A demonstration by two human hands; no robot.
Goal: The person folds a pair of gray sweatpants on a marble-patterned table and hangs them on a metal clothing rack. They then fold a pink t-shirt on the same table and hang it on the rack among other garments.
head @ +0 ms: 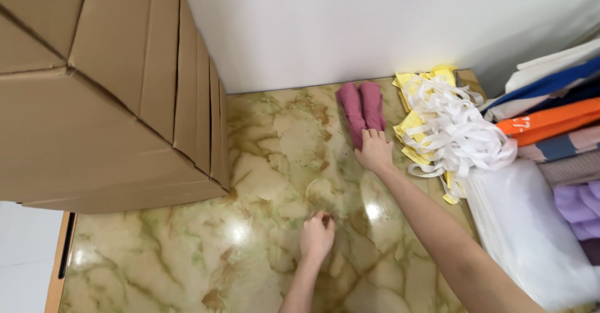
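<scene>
The left hand (317, 238) rested near the viewer on the glossy green-and-cream marbled surface (187, 263), fingers curled narrow with the fingertips pinched together against it. Whether anything small was held in that pinch could not be told.

Farther away and to the right, the right hand (375, 150) reached out on an extended forearm. Its fingers lay flat on the near end of the folded dark-pink cloth (362, 106), pressing on it rather than closing around it. The cloth lay on the marbled surface as two side-by-side rolled lengths, its far end near the white wall (350, 25).

Just right of the cloth sat a heap of yellow fabric pieces tangled with white straps (450, 125); the right hand was just beside its near-left edge. Right of the heap, at the near right, lay a clear plastic bag of white material (531, 232). Behind the bag, stacked folded fabrics in white, blue, orange, grey and purple (556, 119) filled the right edge.

On the left side, a stack of large brown cardboard boxes (106, 94) stood on the surface, reaching from the near left to the far wall, well apart from both hands.
</scene>
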